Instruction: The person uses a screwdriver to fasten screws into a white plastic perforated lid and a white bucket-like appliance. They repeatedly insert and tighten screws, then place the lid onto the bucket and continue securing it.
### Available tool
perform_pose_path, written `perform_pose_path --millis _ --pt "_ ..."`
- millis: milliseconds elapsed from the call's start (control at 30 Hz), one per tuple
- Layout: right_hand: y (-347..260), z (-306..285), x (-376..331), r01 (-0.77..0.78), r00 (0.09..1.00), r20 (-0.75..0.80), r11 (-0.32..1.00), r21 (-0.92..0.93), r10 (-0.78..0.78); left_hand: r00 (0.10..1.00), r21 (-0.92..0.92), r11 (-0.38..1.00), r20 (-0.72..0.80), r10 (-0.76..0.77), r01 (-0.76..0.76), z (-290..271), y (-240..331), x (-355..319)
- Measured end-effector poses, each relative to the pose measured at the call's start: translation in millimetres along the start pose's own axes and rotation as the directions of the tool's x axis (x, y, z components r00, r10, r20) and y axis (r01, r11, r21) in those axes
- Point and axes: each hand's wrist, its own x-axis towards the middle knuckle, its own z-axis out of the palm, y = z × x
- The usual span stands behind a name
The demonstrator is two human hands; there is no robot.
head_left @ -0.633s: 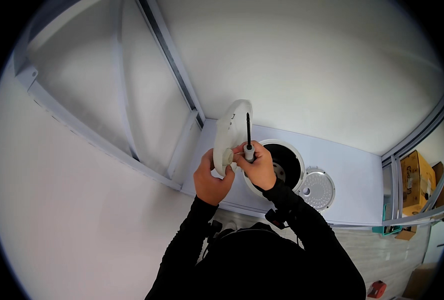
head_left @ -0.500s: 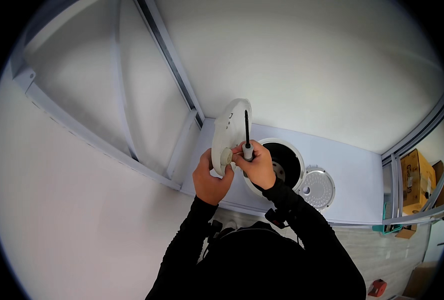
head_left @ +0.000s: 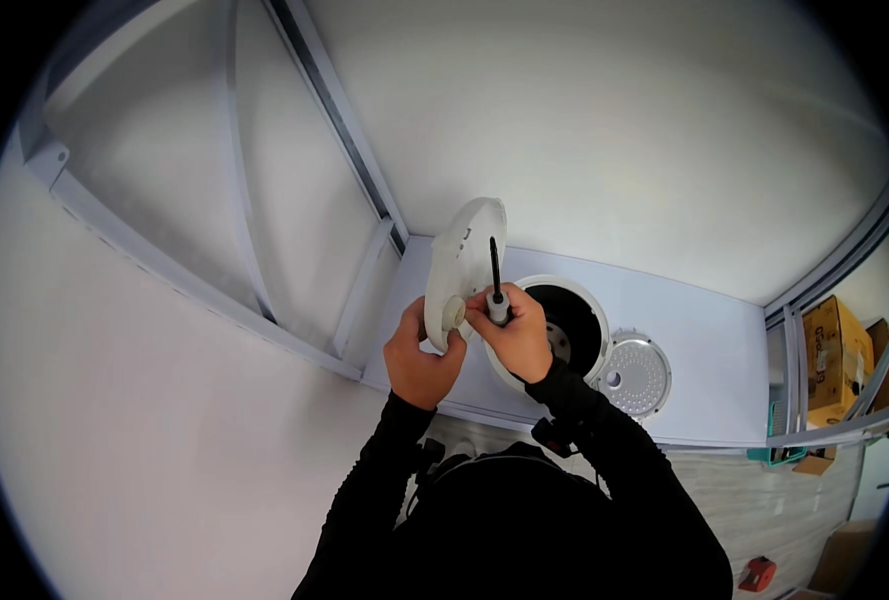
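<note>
A white plastic cover, apparently a rice cooker's lid, stands on edge in my left hand, whose fingers are closed round its near end. On that end sits a round pale knob-like part. My right hand is closed round the grey handle of a screwdriver, its black shaft pointing away from me. The thumb and fingertips of this hand also reach the cover beside the round part; whether they pinch something small is hidden. Beneath my right hand stands the open rice cooker body, white-rimmed and dark inside.
A round perforated metal plate lies right of the cooker on the pale table. Metal frame posts and white panels bound the table's left and back. Cardboard boxes, a green basket and a red object are at the right.
The screwdriver's tip has dipped slightly toward me as my right hand turned a little. Both hands stay at the cover's near end.
</note>
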Motion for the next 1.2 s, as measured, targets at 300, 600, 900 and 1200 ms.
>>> perform_pose_path --millis 300,600,900,1200 --pt "-11.4 2.3 4.5 0.060 0.996 -0.066 0.997 -0.057 -0.064 0.995 -0.001 0.995 0.028 0.099 -0.099 -3.2 -5.3 -2.1" --pt "-11.4 0.7 11.0 0.084 0.994 -0.055 0.986 -0.144 -0.092 0.995 0.034 0.995 0.016 0.097 -0.097 -2.0 -7.4 -7.4" --pt "-15.4 -2.4 9.1 0.052 0.998 -0.022 0.988 -0.142 -0.056 0.988 0.114 0.983 0.062 0.139 -0.145 -10.3 5.6 -3.7" --pt "-16.0 -6.9 -1.2 0.137 0.991 0.027 0.980 -0.141 -0.135 0.988 0.089 0.989 0.106 0.109 -0.119 -11.9 10.6 -2.2"
